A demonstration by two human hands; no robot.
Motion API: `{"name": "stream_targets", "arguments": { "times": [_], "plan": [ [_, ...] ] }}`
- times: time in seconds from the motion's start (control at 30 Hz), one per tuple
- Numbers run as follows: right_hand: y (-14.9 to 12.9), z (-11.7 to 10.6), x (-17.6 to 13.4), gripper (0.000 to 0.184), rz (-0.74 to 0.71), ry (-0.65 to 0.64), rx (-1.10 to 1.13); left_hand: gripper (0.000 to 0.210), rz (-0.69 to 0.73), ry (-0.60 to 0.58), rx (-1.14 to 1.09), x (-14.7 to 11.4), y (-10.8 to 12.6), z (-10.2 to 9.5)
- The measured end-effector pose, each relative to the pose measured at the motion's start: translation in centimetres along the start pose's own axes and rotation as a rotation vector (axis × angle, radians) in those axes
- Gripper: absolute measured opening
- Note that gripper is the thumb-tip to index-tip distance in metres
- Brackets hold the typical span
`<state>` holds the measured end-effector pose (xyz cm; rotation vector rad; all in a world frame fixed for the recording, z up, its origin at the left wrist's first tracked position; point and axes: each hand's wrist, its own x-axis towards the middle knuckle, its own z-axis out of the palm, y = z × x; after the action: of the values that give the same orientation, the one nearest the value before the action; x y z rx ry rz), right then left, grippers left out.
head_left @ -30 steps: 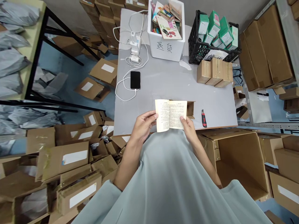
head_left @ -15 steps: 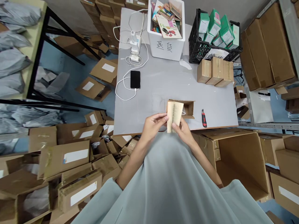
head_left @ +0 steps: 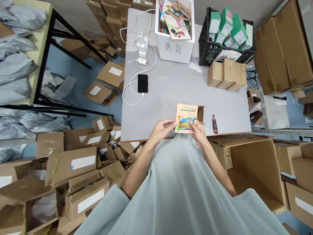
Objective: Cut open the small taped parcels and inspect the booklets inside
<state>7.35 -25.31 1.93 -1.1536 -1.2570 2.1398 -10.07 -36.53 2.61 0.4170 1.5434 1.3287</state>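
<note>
A small book (head_left: 186, 112) with a peach cover and a rainbow-edged picture faces up, closed, at the table's front edge. My left hand (head_left: 163, 130) pinches its left edge. On the right side, my right hand (head_left: 197, 130) grips it with the thumb across the cover. Behind the book stands an open cardboard box (head_left: 201, 113), mostly hidden by it. To the right of that box a red and black box cutter (head_left: 214, 124) lies on the table.
On the grey table (head_left: 168, 88) are a phone (head_left: 142, 83) on a cable, a white bin (head_left: 174, 50) of books, a black crate (head_left: 204, 49) of green boxes, and several small cartons (head_left: 216, 74). Cardboard boxes (head_left: 83, 160) crowd the floor at left; a large open carton (head_left: 254, 169) stands at right.
The book was open showing its inner pages; now it is closed with its front cover up. Both hands still hold it in nearly the same place.
</note>
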Motion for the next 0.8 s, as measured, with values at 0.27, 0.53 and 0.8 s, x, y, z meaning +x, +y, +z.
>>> {"name": "stream_targets", "arguments": {
  "times": [0.27,0.53,0.8],
  "plan": [
    [0.2,0.2,0.9,0.067,-0.099,0.018,-0.136,0.060,-0.019,0.010,-0.187,1.0,-0.9,1.1],
    [-0.6,2.0,-1.1,0.051,-0.454,0.177,-0.587,0.064,0.152,0.234,-0.158,1.1,-2.6,2.3],
    [0.6,4.0,-1.6,0.051,-0.360,0.212,-0.486,0.034,0.411,0.056,0.121,-1.6,-1.9,2.3]
  ]
}}
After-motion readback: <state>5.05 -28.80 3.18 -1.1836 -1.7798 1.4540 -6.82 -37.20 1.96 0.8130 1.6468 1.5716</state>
